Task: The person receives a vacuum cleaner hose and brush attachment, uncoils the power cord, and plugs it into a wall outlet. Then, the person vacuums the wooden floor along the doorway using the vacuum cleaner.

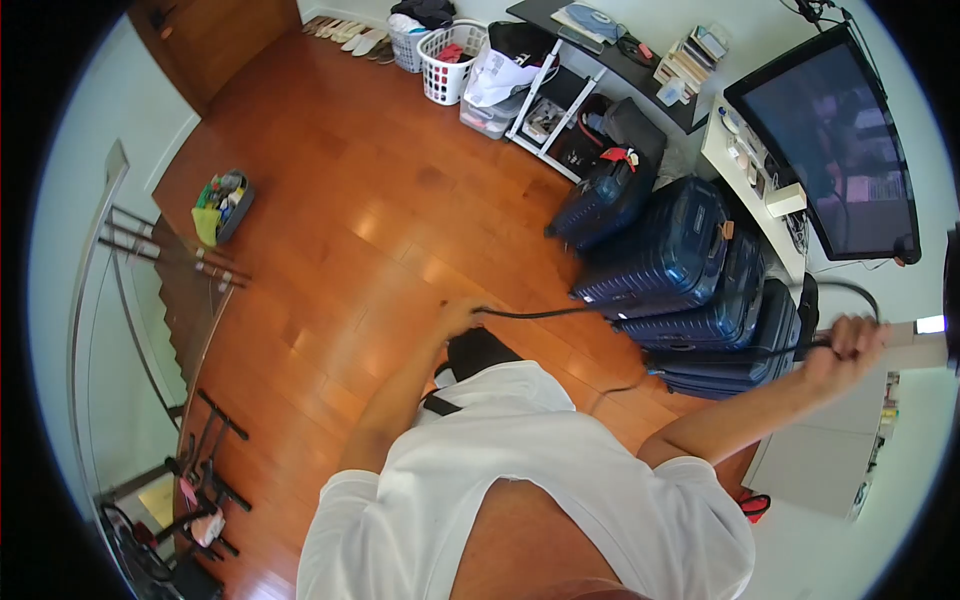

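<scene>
The cord (535, 315), black and thin, is suspended between the person's two hands, over the wooden floor (330, 220). The left grip (462, 317) is narrow and holds the cord at the side of its fingers, low and just beyond the dark legwear; whether this is the very end of the cord cannot be told. The right grip (848, 352) is a closed fist on the cord, held out to the right on an extended arm, with a loop of the cord curving above it. A further length leads from the right grip back to the left and down toward the floor, near the hem of the white shirt (600, 450). Between the two grips stands a row of blue suitcases (660, 260); the cord crosses in front of them in view, and contact cannot be confirmed. Beyond the suitcases, a white counter (715, 150) carries small items, with a large screen (825, 140) above it. A dark counter (540, 12) holding books stands farther back, beside a white laundry basket (445, 85). On the left, well apart from the left grip, a grey bin (238, 212) of mixed articles sits on the floor near a railing (130, 245).
</scene>
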The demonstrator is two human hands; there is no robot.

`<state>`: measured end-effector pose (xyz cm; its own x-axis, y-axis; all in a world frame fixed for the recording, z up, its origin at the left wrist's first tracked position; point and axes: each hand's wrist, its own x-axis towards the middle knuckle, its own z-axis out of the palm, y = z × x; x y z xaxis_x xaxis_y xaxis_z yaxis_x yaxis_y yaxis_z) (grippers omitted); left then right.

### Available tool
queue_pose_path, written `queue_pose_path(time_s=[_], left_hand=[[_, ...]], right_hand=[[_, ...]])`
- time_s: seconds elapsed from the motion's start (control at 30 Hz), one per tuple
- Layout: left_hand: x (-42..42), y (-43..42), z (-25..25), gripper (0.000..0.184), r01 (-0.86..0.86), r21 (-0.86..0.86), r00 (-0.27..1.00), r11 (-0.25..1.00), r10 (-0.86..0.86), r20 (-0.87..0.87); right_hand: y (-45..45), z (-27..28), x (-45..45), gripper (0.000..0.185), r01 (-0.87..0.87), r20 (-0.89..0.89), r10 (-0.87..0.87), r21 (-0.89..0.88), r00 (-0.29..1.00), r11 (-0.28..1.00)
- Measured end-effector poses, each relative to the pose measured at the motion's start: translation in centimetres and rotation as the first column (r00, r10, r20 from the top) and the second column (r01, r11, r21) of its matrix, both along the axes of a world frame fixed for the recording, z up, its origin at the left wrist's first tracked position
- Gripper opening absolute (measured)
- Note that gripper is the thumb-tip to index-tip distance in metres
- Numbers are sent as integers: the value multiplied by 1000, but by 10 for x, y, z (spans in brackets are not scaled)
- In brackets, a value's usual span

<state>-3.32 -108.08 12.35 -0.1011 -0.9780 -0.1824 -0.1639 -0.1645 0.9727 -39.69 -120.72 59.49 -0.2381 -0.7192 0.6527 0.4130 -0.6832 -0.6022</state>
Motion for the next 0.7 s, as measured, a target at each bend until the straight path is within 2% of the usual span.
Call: queue_pose_path(time_s=[0.03, 0.07, 0.1, 0.13, 0.17, 0.2, 0.27, 0.3, 0.33, 0.4, 0.47, 0.5, 0.53, 0.6, 0.63, 0.67, 0.7], left_hand=[[41, -6, -30, 20, -136, 26, 991, 990, 136, 3], [78, -21, -33, 22, -271, -14, 962, 963, 271, 26], [116, -35, -34, 25, -399, -57, 915, 915, 401, 45], [158, -60, -8, 27, -512, -173, 846, 841, 529, 66], [199, -88, 19, 25, -576, -246, 812, 780, 581, -57], [238, -109, 55, 22, -639, -309, 766, 704, 616, -182], [289, -130, 191, 16, -693, -220, 720, 686, 673, -169], [310, -143, 233, 15, -688, -284, 717, 668, 686, -121], [329, -154, 265, 14, -676, -340, 712, 654, 699, -70], [360, -174, 301, 14, -602, -472, 725, 644, 688, 14], [384, -195, 318, 16, -470, -621, 759, 628, 646, 78], [394, -203, 322, 16, -439, -587, 769, 680, 622, 145], [404, -211, 323, 16, -411, -546, 777, 730, 594, 208], [425, -230, 318, 21, -318, -610, 775, 726, 569, 274], [439, -240, 315, 24, -266, -641, 767, 720, 561, 311], [452, -251, 312, 26, -177, -649, 767, 740, 517, 380], [467, -263, 306, 29, -84, -648, 761, 757, 469, 449]], right_hand=[[-11, 5, -22, 15, 69, -11, -70, -48, 998, 996], [-19, 6, -28, 16, 131, -18, -133, -94, 991, 987], [-26, 1, -12, 19, 281, -111, -284, -40, 952, 959], [-39, -6, 7, 22, 422, -209, -412, 2, 887, 907], [-52, -15, 28, 25, 552, -309, -517, 32, 798, 833], [-68, -31, 40, 29, 567, -431, -469, 127, 771, 814], [-107, -78, 54, 37, 603, -638, -316, 298, 702, 740], [-127, -103, 64, 44, 567, -670, -161, 447, 725, 691], [-147, -126, 79, 50, 535, -676, 0, 583, 737, 611], [-178, -165, 150, 59, 646, -774, 262, 628, 576, 435], [-219, -210, 218, 66, 480, -548, 607, 827, 575, 292], [-238, -236, 258, 66, 409, -506, 686, 855, 522, 319], [-254, -252, 304, 67, 338, -465, 759, 879, 456, 336], [-276, -257, 416, 72, 98, -392, 901, 920, 186, 380], [-277, -249, 474, 68, -150, -208, 956, 959, 206, 241], [-276, -232, 529, 65, -389, -16, 984, 918, 177, 84], [-276, -214, 580, 60, -560, -91, 991, 818, 94, 128]])
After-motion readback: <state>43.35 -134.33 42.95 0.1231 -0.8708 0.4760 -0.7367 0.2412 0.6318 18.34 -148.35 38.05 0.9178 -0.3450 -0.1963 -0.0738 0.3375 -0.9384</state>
